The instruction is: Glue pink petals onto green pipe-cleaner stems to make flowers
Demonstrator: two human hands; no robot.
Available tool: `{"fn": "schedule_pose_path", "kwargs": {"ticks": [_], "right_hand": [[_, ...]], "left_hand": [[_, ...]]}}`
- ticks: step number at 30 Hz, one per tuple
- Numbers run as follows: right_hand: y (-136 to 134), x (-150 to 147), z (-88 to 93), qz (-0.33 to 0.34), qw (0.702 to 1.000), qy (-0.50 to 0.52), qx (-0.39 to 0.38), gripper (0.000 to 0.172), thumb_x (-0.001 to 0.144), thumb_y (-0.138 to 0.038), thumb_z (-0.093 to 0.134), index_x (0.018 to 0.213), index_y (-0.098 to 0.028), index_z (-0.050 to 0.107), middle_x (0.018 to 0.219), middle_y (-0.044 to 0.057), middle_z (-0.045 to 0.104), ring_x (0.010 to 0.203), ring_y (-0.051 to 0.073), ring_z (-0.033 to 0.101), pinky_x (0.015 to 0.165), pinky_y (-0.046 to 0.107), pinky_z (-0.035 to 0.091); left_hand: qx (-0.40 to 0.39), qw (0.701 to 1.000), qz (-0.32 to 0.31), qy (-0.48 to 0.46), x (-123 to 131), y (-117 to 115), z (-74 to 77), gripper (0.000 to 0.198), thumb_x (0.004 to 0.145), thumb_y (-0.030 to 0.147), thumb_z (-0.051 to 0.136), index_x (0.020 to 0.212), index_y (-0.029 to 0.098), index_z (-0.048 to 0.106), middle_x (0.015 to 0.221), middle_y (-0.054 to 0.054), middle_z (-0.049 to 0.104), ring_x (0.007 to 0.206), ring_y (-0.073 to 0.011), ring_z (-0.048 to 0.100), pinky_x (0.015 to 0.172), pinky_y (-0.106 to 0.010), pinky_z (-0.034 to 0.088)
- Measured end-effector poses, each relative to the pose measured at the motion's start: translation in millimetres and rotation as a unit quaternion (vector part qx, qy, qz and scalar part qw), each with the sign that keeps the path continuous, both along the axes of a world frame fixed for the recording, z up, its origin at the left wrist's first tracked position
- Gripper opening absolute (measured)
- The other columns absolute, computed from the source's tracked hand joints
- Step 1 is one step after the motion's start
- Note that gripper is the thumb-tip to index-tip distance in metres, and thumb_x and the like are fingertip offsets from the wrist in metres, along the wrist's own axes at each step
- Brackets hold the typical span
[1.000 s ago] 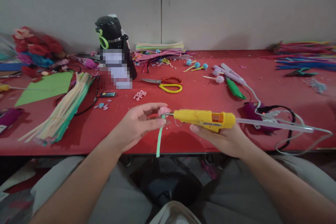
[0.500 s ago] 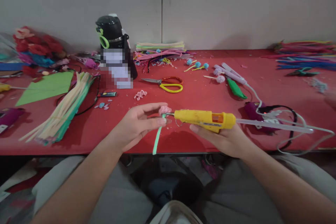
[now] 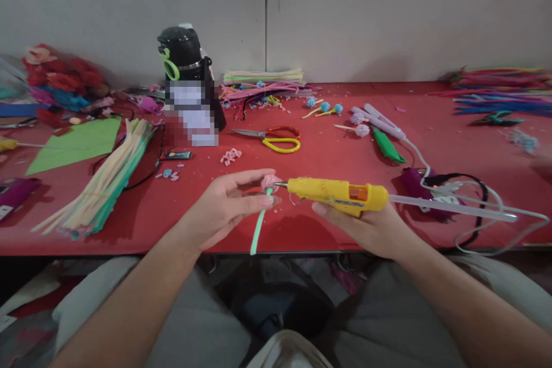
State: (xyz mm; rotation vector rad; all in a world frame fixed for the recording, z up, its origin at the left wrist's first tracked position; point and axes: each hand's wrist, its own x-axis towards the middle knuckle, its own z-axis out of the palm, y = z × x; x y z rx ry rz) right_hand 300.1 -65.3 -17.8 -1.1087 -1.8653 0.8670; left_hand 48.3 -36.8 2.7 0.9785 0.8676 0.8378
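Note:
Between the thumb and fingers of my left hand (image 3: 228,204) is a small pink flower (image 3: 269,183) with a light green pipe cleaner stem (image 3: 259,230) hanging down toward the table edge. My right hand (image 3: 373,227) is wrapped round a yellow glue gun (image 3: 332,191), and its metal nozzle points left at the base of the flower. Whether the nozzle touches the flower I cannot tell. A clear glue stick (image 3: 452,207) juts out from the back of the gun. Beyond my hands lie scissors (image 3: 276,137) with one red and one yellow handle, and a small heap of pink pieces (image 3: 231,155).
A bundle of cream and green pipe cleaners (image 3: 103,178) lies left, near a black bottle (image 3: 181,49). Small blue flowers (image 3: 325,106), a lilac tool with a cord (image 3: 383,121) and a purple box with cables (image 3: 418,187) are right. More pipe cleaners (image 3: 495,102) lie far right.
The glue gun has shifted very slightly to the right, with its nozzle still at the flower. My left hand and the flower have hardly moved.

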Motion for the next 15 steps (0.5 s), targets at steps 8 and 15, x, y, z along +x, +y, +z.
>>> {"fn": "schedule_pose_path", "kwargs": {"ticks": [8, 15], "right_hand": [[5, 6, -2.1, -0.058, 0.998, -0.01, 0.009, 0.022, 0.092, -0.037, 0.066, 0.11, -0.029, 0.076, 0.099, 0.001, 0.08, 0.089, 0.025, 0.076, 0.077, 0.037, 0.064], [47, 43, -17.6, -0.221, 0.969, -0.111, 0.008, 0.029, 0.087, -0.05, 0.068, 0.094, -0.023, 0.073, 0.088, 0.006, 0.077, 0.079, 0.025, 0.072, 0.065, 0.034, 0.057]], "left_hand": [[0.027, 0.999, -0.013, 0.01, 0, -1, -0.8, 0.043, 0.075, 0.016, 0.083, 0.117, 0.021, 0.075, 0.113, -0.006, 0.068, 0.101, -0.0193, 0.068, 0.099, -0.036, 0.054], [0.118, 0.99, -0.024, 0.075, -30, 14, 16.1, 0.042, 0.076, 0.017, 0.083, 0.117, 0.022, 0.075, 0.11, -0.005, 0.067, 0.1, -0.0176, 0.065, 0.095, -0.034, 0.055]]}}
